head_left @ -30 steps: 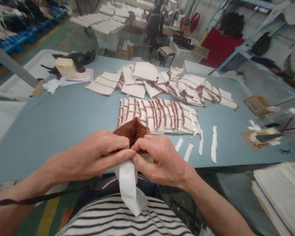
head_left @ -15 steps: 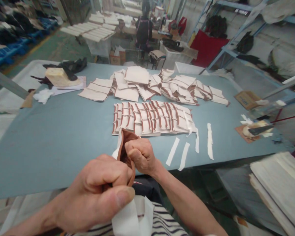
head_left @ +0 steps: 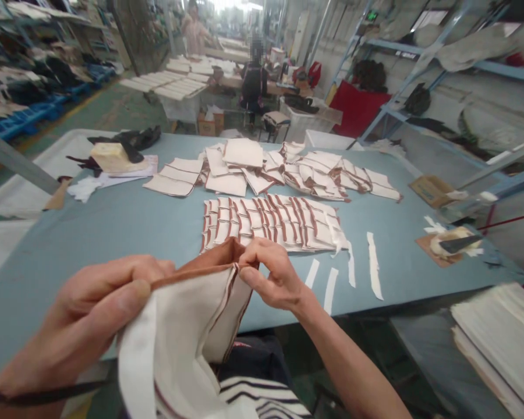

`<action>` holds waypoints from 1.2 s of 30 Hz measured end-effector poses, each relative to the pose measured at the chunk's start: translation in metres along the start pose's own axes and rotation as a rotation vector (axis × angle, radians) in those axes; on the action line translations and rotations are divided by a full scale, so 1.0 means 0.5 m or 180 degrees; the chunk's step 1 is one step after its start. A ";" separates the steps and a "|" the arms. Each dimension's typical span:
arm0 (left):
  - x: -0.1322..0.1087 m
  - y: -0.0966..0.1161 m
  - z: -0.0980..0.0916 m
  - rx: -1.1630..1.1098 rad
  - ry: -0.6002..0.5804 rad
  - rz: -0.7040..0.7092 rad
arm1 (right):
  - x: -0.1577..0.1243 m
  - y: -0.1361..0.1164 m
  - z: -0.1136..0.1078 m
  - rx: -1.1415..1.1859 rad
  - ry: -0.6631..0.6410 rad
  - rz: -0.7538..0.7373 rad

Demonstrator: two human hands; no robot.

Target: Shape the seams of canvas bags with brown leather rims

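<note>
Between my hands hangs a cream fabric bag piece [head_left: 187, 314] with a brown lining and edge, its top edge pulled out between them. My left hand [head_left: 109, 302] pinches the upper left edge, thumb on the outside. At the upper right corner, beside a dark-edged seam, my right hand [head_left: 273, 273] grips the same piece between thumb and fingers. A white strip [head_left: 137, 355] hangs down its left side below my left hand. The lower part runs out of view over a striped garment.
Rows of overlapping cream pieces with brown edges [head_left: 273, 224] lie mid-table, with a loose pile [head_left: 244, 160] behind. White strips [head_left: 374, 265] lie to the right. A yellowish block [head_left: 111, 157] and a brush-like tool on cardboard [head_left: 456, 241] flank them. A person [head_left: 253, 84] sits beyond.
The bag piece has turned and spread, so its cream outside now faces me. My left hand has moved left, away from my right. The view has tilted up slightly.
</note>
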State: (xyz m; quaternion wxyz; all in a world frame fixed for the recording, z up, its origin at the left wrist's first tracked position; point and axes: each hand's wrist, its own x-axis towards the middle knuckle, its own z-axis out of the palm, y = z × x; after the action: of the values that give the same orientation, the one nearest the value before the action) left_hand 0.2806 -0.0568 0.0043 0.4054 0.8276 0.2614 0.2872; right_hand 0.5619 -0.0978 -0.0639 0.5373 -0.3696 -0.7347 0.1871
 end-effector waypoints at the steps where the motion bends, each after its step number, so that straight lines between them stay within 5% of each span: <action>1: 0.005 -0.007 -0.018 -0.0100 0.0024 -0.0128 | 0.003 -0.005 -0.008 -0.0048 -0.0047 0.0012; 4: 0.025 -0.036 -0.066 0.0085 -0.0074 -0.0307 | 0.026 -0.035 -0.034 -0.0091 -0.0314 0.0102; 8: 0.061 -0.047 -0.086 0.0648 -0.0755 0.0111 | 0.068 -0.084 -0.064 -0.0283 -0.0782 0.0063; 16: 0.122 0.004 0.008 0.0196 -0.0519 0.0881 | 0.088 -0.102 -0.061 -0.0087 -0.0937 0.0286; 24: 0.144 0.001 0.034 0.0003 -0.0556 0.0636 | 0.060 -0.049 -0.035 0.0570 -0.0754 0.1030; 32: 0.127 0.001 0.052 0.0258 -0.0304 0.0253 | 0.065 -0.057 -0.019 0.0027 -0.0693 0.0629; 36: 0.116 -0.007 0.061 -0.0174 -0.0208 0.0218 | 0.071 -0.067 -0.012 0.0102 -0.0668 0.0578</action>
State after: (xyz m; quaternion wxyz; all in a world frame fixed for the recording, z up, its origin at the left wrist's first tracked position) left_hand 0.3415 -0.0319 0.0012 0.4260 0.8336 0.2117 0.2808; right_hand 0.5509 -0.0943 -0.0160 0.4442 -0.4044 -0.7472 0.2843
